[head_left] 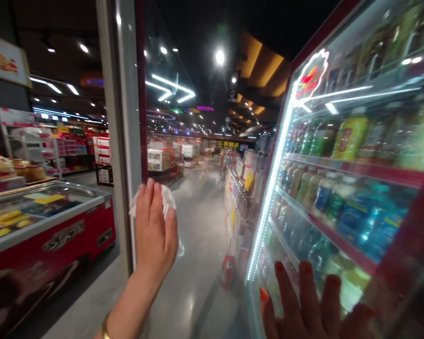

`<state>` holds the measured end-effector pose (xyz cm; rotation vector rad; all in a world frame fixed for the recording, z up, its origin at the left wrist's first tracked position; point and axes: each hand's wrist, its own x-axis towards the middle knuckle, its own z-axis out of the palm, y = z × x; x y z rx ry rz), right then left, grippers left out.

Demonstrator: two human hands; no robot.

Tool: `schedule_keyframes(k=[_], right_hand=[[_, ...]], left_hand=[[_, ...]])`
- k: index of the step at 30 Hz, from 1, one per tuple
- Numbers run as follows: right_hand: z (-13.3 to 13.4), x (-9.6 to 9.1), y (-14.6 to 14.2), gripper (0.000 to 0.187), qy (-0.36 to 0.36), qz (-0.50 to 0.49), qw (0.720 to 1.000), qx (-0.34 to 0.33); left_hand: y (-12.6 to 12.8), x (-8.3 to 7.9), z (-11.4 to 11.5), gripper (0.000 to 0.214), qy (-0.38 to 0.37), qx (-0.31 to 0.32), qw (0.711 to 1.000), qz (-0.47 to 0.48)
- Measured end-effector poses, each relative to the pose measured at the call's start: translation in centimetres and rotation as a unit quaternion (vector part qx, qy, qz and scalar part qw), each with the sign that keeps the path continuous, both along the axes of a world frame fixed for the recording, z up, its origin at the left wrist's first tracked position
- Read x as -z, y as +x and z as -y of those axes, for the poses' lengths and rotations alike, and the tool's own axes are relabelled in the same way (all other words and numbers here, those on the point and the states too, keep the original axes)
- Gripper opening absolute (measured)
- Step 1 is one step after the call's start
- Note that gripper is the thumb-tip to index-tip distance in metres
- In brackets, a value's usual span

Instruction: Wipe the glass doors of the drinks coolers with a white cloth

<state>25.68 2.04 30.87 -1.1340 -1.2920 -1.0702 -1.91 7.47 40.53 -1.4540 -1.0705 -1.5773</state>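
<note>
My left hand (153, 240), a gold bracelet at its wrist, lies with its fingers together over a crumpled white cloth (167, 200). It presses the cloth against the glass beside the upright grey and dark-red door frame (125, 141). Part of the cloth is hidden under the palm. At the lower right, my right hand (309, 306) has its fingers spread, with red-orange nails showing. It is in front of the lit drinks cooler (273, 188); whether it touches the cooler's glass I cannot tell. Behind that glass stand bottles (351, 134) on several shelves.
On the left is a red chest freezer (81, 230) with a sliding glass top and yellow packs inside. Stacked boxes (159, 157) stand farther back. A shiny grey floor (194, 226) runs down the aisle, with a row of goods (245, 179) along its right side.
</note>
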Motion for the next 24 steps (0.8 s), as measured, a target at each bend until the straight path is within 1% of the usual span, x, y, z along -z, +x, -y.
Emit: schedule_keyframes(k=[1, 2, 3, 4, 5, 6, 7, 8, 9, 10, 11, 12, 13, 14, 15, 16, 17, 18, 19, 20, 21, 22, 23, 24], right_hand=[[-0.2, 0.2, 0.2, 0.075, -0.003, -0.001, 1.000, -0.006], [-0.4, 0.3, 0.4, 0.077, -0.004, 0.003, 1.000, -0.010], [-0.6, 0.4, 0.6, 0.078, -0.004, 0.010, 1.000, -0.011], [-0.8, 0.3, 0.6, 0.078, -0.003, 0.016, 1.000, -0.009], [-0.9, 0.1, 0.5, 0.077, 0.000, 0.021, 1.000, -0.003], [-1.0, 0.0, 0.4, 0.075, 0.004, 0.023, 1.000, 0.006], [-1.1, -0.2, 0.1, 0.073, 0.005, 0.022, 1.000, 0.014], [-1.1, -0.5, -0.1, 0.071, 0.003, 0.019, 1.000, 0.022], [-1.1, -0.7, -0.3, 0.070, 0.000, 0.021, 0.999, 0.028], [-1.0, -0.9, -0.5, 0.070, -0.003, 0.027, 0.999, 0.035], [-1.0, -1.1, -0.6, 0.071, -0.004, 0.038, 0.998, 0.043], [-1.0, -1.4, -0.5, 0.073, -0.001, 0.050, 0.997, 0.053], [-1.0, -1.5, -0.4, 0.075, 0.000, 0.061, 0.996, 0.066], [-1.1, -1.6, -0.2, 0.077, 0.000, 0.069, 0.994, 0.079], [-1.2, -1.7, 0.0, 0.078, -0.004, 0.074, 0.993, 0.091], [-1.4, -1.7, 0.1, 0.078, -0.011, 0.079, 0.992, 0.101], [-1.7, -1.6, 0.3, 0.078, -0.018, 0.086, 0.990, 0.107], [-1.9, -1.5, 0.4, 0.079, -0.024, 0.092, 0.989, 0.111], [-2.1, -1.5, 0.4, 0.079, -0.030, 0.095, 0.989, 0.114], [-2.2, -1.4, 0.5, 0.079, -0.035, 0.092, 0.988, 0.115], [-2.2, -1.4, 0.5, 0.080, -0.044, 0.087, 0.988, 0.116], [-2.0, -1.6, 0.7, 0.080, -0.056, 0.084, 0.988, 0.114], [-1.7, -1.8, 0.9, 0.081, -0.072, 0.084, 0.988, 0.112], [-1.2, -2.2, 1.2, 0.081, -0.090, 0.091, 0.986, 0.109]], left_hand=[[1.1, -1.6, -0.2, 0.078, -0.005, 0.011, 1.000, 0.002], [2.4, -2.7, -0.3, 0.079, -0.012, 0.018, 1.000, -0.017], [3.7, -3.1, -0.3, 0.082, -0.012, 0.020, 0.998, -0.060], [4.8, -2.8, -0.2, 0.083, -0.004, 0.020, 0.992, -0.128], [5.4, -1.9, -0.1, 0.083, 0.006, 0.022, 0.977, -0.213], [5.4, -0.8, -0.1, 0.082, 0.015, 0.022, 0.956, -0.292], [4.7, 0.5, -0.3, 0.082, 0.021, 0.019, 0.938, -0.345], [3.3, 1.4, -0.6, 0.082, 0.021, 0.014, 0.931, -0.365], [1.6, 1.8, -1.1, 0.083, 0.008, 0.007, 0.940, -0.340], [-0.2, 1.6, -1.7, 0.086, -0.007, 0.005, 0.959, -0.283], [-1.7, 0.7, -2.5, 0.085, -0.040, 0.009, 0.976, -0.215], [-2.6, -0.5, -3.3, 0.086, -0.059, 0.026, 0.984, -0.164], [-2.7, -1.8, -4.0, 0.087, -0.073, 0.048, 0.988, -0.130], [-2.1, -2.9, -4.6, 0.089, -0.087, 0.064, 0.989, -0.096], [-0.9, -3.5, -5.0, 0.091, -0.089, 0.080, 0.990, -0.074], [0.9, -3.3, -5.1, 0.091, -0.090, 0.097, 0.989, -0.067], [2.9, -2.3, -5.0, 0.090, -0.094, 0.112, 0.986, -0.076], [4.8, -0.6, -4.6, 0.090, -0.102, 0.125, 0.982, -0.100], [6.5, 1.7, -4.2, 0.090, -0.104, 0.136, 0.975, -0.139], [7.6, 4.4, -3.9, 0.089, -0.105, 0.141, 0.967, -0.186], [8.1, 7.3, -3.8, 0.089, -0.109, 0.139, 0.958, -0.227], [7.9, 9.9, -4.0, 0.091, -0.105, 0.136, 0.954, -0.247], [7.3, 12.0, -4.6, 0.093, -0.103, 0.132, 0.955, -0.246], [6.2, 13.4, -5.6, 0.095, -0.105, 0.129, 0.958, -0.235]])
